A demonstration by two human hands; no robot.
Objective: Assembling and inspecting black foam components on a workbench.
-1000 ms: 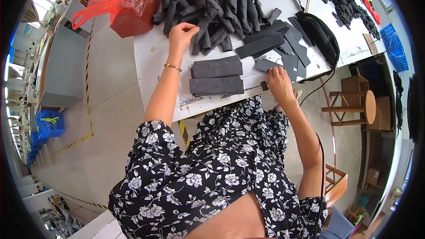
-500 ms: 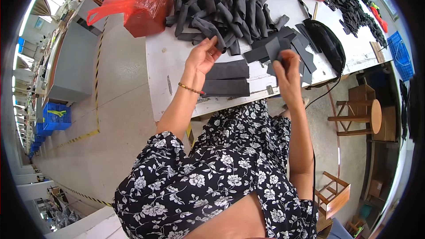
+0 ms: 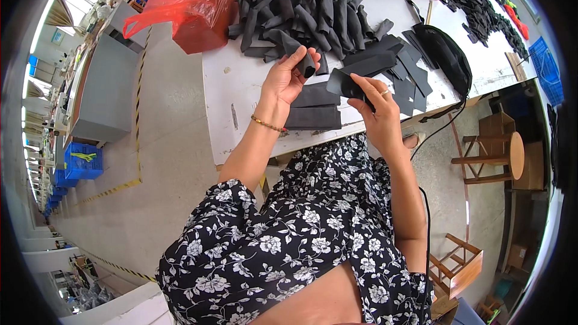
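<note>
My left hand (image 3: 288, 78) is closed on a black fabric tube (image 3: 307, 65), its open end facing me. Just to the right, my right hand (image 3: 380, 108) pinches a dark, flat, stiff-looking piece (image 3: 341, 83); its tip points at the tube but stays a little apart. My fingers partly hide this piece. Beyond both hands lies a heap of black fabric tubes (image 3: 328, 12). Two flat black strips (image 3: 316, 118) lie side by side at the table's near edge. More flat dark pieces (image 3: 413, 78) are spread out to the right of my right hand.
Red plastic bags (image 3: 208, 9) stand on the white table (image 3: 226, 93) at the far left and far right. A black pouch (image 3: 442, 57) with a cord lies on the right. Black scraps (image 3: 478, 9) cover the far right. A wooden stool (image 3: 515, 156) stands on the floor.
My right hand has moved left with the flat piece, close to the tube. My left hand has shifted slightly right and turned the tube's open end toward me.
</note>
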